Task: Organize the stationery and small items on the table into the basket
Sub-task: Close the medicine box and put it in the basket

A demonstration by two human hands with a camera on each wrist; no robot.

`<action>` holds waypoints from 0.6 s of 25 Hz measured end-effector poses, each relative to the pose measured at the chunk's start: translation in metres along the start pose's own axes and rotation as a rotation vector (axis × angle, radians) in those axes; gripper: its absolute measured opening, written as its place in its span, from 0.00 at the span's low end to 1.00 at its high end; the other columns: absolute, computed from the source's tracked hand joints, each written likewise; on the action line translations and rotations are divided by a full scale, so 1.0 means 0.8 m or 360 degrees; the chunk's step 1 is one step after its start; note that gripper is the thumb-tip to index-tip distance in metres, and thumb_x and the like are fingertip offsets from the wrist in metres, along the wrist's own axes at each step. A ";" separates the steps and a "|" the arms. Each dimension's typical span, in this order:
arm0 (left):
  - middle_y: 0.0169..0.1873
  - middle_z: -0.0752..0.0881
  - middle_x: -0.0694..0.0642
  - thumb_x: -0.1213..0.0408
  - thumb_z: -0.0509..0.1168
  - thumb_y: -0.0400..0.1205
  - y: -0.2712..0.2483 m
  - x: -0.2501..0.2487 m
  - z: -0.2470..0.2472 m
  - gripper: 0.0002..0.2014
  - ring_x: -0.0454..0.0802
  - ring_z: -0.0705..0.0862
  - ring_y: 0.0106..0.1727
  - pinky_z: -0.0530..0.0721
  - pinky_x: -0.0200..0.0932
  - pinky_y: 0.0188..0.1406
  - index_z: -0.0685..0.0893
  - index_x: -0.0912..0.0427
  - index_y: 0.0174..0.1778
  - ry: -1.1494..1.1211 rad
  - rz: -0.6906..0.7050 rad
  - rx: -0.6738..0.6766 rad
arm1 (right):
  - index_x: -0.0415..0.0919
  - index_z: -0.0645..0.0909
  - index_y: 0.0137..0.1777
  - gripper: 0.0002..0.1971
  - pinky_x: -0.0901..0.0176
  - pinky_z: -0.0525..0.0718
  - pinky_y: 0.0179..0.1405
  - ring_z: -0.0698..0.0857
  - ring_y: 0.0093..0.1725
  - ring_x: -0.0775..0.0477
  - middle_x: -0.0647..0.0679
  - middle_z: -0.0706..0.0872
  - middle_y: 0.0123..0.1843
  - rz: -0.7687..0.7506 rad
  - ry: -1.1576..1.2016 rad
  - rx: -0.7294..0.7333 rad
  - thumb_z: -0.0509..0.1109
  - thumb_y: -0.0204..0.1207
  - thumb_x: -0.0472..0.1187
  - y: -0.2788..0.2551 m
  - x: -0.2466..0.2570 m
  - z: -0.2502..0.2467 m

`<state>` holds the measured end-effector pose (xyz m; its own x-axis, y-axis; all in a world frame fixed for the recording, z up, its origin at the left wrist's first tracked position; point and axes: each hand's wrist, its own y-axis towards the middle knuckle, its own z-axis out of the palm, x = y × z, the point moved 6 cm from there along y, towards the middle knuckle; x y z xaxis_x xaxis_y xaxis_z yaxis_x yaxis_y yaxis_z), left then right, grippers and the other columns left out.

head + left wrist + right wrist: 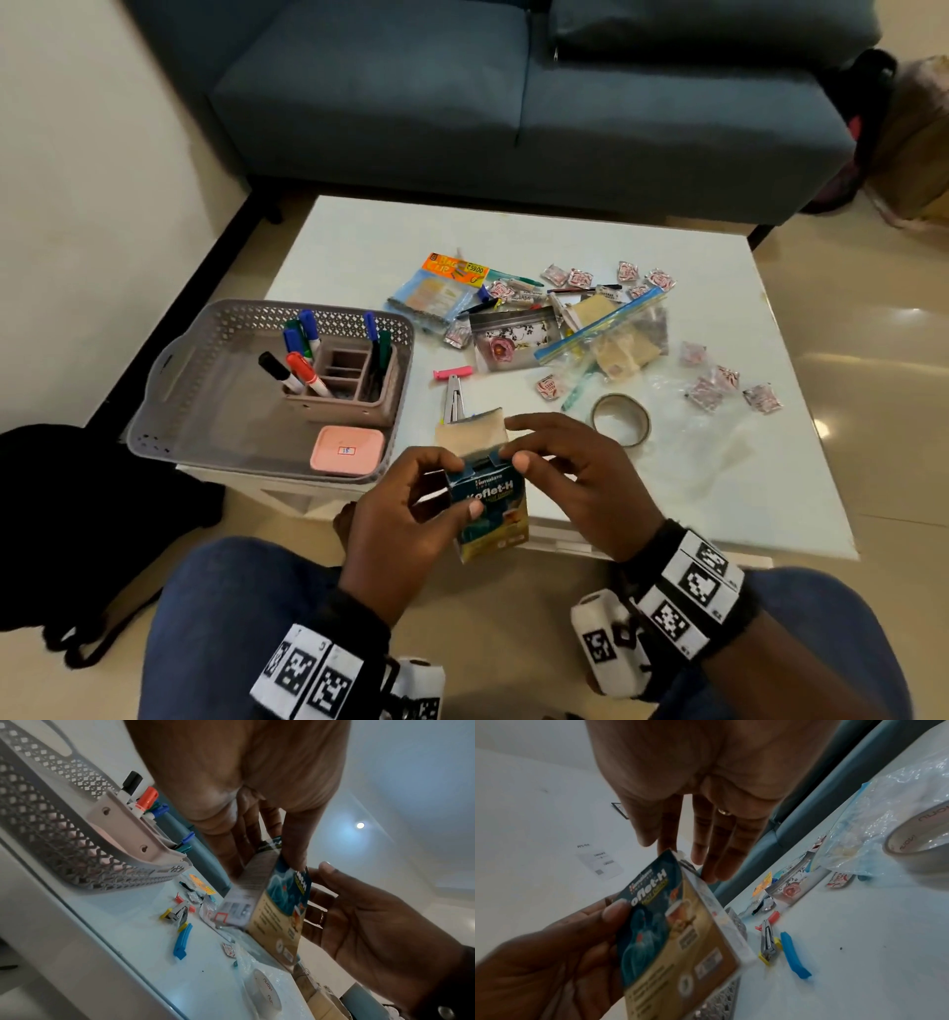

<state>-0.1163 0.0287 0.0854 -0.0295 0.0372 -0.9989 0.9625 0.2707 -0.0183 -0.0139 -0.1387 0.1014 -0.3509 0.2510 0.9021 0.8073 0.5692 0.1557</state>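
A small blue and gold carton (488, 514) is held upright over the table's near edge. My left hand (464, 483) grips its side, thumb on the printed front. My right hand (513, 447) hovers at the top, its nearly straight fingertips touching the raised top flap. The left wrist view shows the carton (277, 908) tilted between both hands. In the right wrist view my fingers (706, 850) reach the carton's (675, 933) upper corner. The grey lattice basket (169, 411) stands at the table's left, holding a pen holder (349, 401) with markers and a pink case (347, 450).
On the white table (719, 488) lie a tape roll (620, 419), a stapler (454, 401), a pink clip (452, 372), a tan pouch (470, 431), zip bags (606, 329) and several red sachets. A blue sofa (513, 103) stands behind; a black bag (77, 514) lies on the floor left.
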 end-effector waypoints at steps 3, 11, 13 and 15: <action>0.55 0.87 0.50 0.74 0.76 0.76 -0.005 -0.025 0.003 0.14 0.51 0.89 0.60 0.92 0.54 0.51 0.84 0.57 0.53 0.0081 0.0162 0.0030 | 0.45 0.91 0.53 0.08 0.47 0.90 0.49 0.90 0.54 0.56 0.59 0.91 0.56 0.0097 0.0101 -0.0065 0.72 0.79 0.44 0.006 0.003 -0.015; 0.55 0.90 0.52 0.65 0.78 0.74 -0.016 -0.066 0.015 0.17 0.52 0.90 0.58 0.91 0.55 0.54 0.86 0.56 0.58 0.0052 0.0313 -0.0033 | 0.32 0.78 0.51 0.07 0.43 0.90 0.45 0.93 0.47 0.43 0.40 0.94 0.47 0.0172 0.0452 -0.0039 0.74 0.77 0.30 0.014 0.062 -0.042; 0.55 0.89 0.54 0.74 0.78 0.73 -0.016 -0.067 0.015 0.21 0.51 0.91 0.57 0.91 0.53 0.53 0.82 0.56 0.59 -0.0049 0.0243 -0.0055 | 0.37 0.86 0.52 0.05 0.42 0.91 0.47 0.93 0.46 0.46 0.45 0.94 0.46 0.0091 0.0219 0.0046 0.74 0.78 0.31 0.006 0.074 -0.040; 0.56 0.89 0.56 0.77 0.77 0.73 -0.019 -0.071 0.016 0.25 0.53 0.91 0.57 0.90 0.52 0.53 0.80 0.54 0.62 -0.0134 0.0225 -0.0046 | 0.41 0.89 0.54 0.07 0.45 0.91 0.47 0.93 0.47 0.51 0.49 0.94 0.47 0.0050 0.0120 0.0041 0.74 0.78 0.33 -0.001 0.081 -0.041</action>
<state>-0.1254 0.0102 0.1420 0.1296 -0.0036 -0.9916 0.9472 0.2962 0.1227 -0.0219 -0.1485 0.1724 -0.2881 0.2100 0.9343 0.8046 0.5821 0.1172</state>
